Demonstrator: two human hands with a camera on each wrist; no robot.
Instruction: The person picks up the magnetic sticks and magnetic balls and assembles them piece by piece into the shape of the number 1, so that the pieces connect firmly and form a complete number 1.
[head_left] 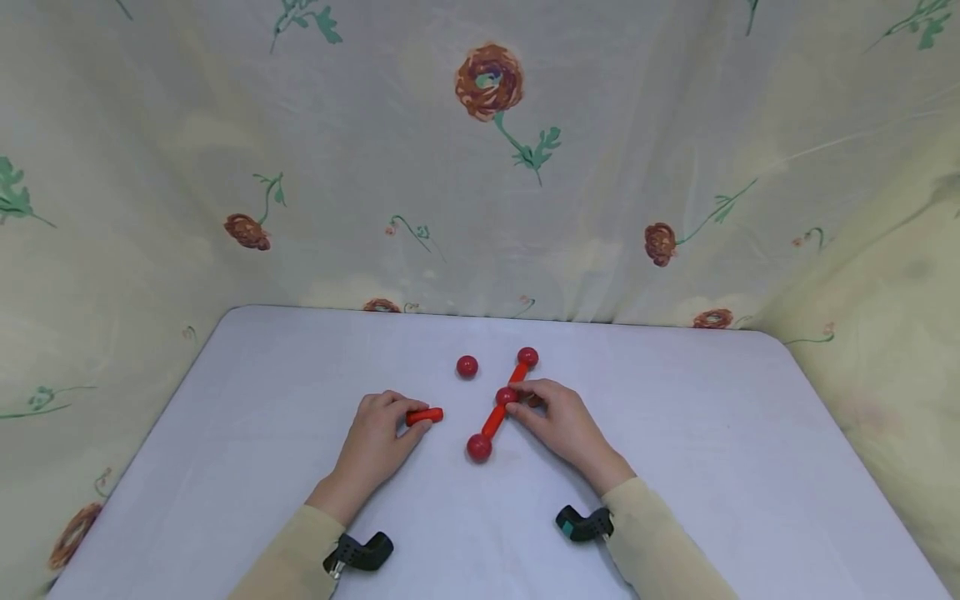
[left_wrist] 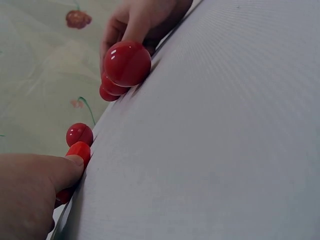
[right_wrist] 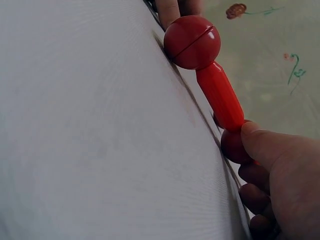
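Between thumb and fingers, my left hand (head_left: 381, 437) pinches a short red rod (head_left: 426, 415) close over the table. To the right lies a straight chain of three dark red balls joined by two orange-red rods, slanting away from me. My right hand (head_left: 564, 421) grips the middle ball (head_left: 506, 397) of this chain from its right side. The near ball (head_left: 479, 447) and the far ball (head_left: 528, 357) sit at its two ends. In the right wrist view, the near rod (right_wrist: 221, 97) runs from the near ball (right_wrist: 192, 42) to the thumb.
A loose red ball (head_left: 467, 367) sits on the white table (head_left: 660, 433), left of the chain's far end. Behind the table's back edge hangs a flowered curtain (head_left: 585, 242). Black wrist cameras (head_left: 363, 552) are strapped over both sleeves.
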